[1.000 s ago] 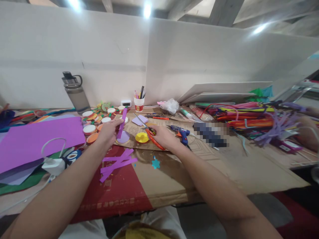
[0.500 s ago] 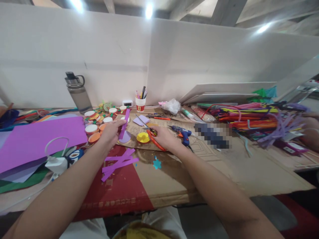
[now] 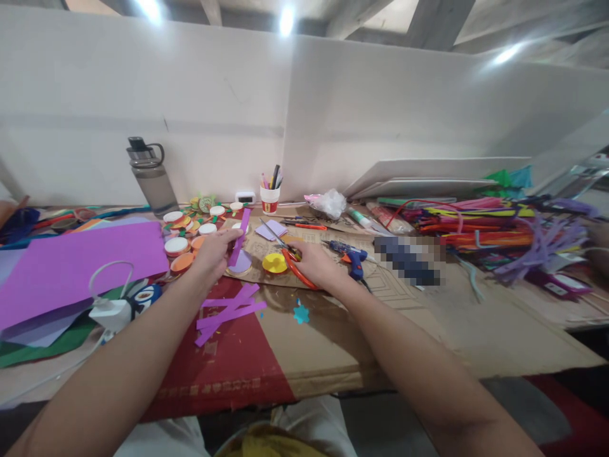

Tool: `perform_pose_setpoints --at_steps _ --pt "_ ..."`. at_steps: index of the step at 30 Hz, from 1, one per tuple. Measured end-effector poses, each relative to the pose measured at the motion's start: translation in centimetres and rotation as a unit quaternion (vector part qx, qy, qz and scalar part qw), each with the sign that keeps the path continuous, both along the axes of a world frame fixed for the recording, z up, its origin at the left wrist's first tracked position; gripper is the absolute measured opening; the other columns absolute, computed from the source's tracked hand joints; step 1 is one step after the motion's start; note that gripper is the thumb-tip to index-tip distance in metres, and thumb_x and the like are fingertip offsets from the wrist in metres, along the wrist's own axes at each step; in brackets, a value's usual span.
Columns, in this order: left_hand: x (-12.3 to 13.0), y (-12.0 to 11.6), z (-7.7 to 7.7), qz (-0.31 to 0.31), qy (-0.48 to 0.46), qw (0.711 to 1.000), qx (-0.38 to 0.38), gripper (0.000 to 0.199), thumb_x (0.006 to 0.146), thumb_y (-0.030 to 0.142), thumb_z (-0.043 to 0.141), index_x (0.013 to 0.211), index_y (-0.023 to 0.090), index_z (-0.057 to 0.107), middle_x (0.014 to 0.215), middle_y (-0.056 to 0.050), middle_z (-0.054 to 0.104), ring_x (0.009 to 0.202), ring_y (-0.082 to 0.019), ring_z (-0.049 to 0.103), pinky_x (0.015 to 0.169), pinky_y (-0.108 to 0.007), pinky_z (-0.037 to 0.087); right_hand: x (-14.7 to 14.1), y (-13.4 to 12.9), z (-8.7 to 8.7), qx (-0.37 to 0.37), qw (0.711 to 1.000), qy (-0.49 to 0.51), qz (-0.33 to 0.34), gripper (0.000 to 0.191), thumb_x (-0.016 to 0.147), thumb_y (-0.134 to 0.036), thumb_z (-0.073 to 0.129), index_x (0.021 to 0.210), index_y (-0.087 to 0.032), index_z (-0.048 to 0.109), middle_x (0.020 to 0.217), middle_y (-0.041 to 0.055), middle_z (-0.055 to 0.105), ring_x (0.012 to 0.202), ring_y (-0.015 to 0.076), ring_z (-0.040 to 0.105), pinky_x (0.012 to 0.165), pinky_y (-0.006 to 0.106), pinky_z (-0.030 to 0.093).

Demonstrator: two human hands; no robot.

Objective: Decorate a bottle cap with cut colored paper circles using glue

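purple strip: hardly moved since the earlier frame, only my view drifting slightly; upright at a slant by the lilac disc
left hand: pinching that strip
right hand: gripping the orange-handled scissors, blades well apart from it
loose strips: several separate already, crossed on red cardboard
purple sheet: large, undivided, beyond my left forearm
what's left: can't tell how many more cuts
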State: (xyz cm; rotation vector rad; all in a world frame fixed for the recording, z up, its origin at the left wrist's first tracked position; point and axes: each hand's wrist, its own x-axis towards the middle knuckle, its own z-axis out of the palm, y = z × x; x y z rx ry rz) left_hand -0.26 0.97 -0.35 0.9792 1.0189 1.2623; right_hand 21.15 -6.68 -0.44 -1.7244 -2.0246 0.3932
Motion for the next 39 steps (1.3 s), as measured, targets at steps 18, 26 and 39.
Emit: perform_pose_setpoints --at_steps 18,26,39 --pt "0.06 -0.03 0.02 0.005 0.001 1.000 -0.007 0.017 0.055 0.024 0.076 0.063 0.011 0.068 0.059 -0.003 0.065 0.053 -0.009 0.055 0.049 -0.018 0.041 0.03 0.01 -0.19 -0.001 1.000 -0.013 -0.004 0.034 0.092 -0.040 0.049 0.116 -0.023 0.066 0.109 0.0087 0.073 0.096 0.0235 0.067 0.075 0.027 0.046" --pt "0.02 -0.03 0.08 0.006 0.006 1.000 -0.007 0.017 0.055 0.023 0.076 0.063 0.011 0.068 0.058 -0.002 0.065 0.052 -0.008 0.055 0.048 -0.018 0.040 -0.02 -0.05 -0.13 0.000 1.000 -0.015 -0.006 0.034 0.091 -0.039 0.048 0.114 -0.022 0.067 0.107 0.0090 0.073 0.095 0.0240 0.068 0.073 0.027 0.046" --pt "-0.12 0.09 -0.17 0.001 0.010 1.000 -0.005 0.014 0.058 0.021 0.075 0.065 0.011 0.067 0.059 -0.002 0.065 0.051 -0.008 0.055 0.048 -0.019 0.042 0.32 0.34 -0.53 -0.008 0.998 -0.054 -0.018 0.036 0.090 -0.035 0.050 0.120 -0.022 0.065 0.112 0.0088 0.072 0.100 0.0233 0.067 0.079 0.027 0.047"
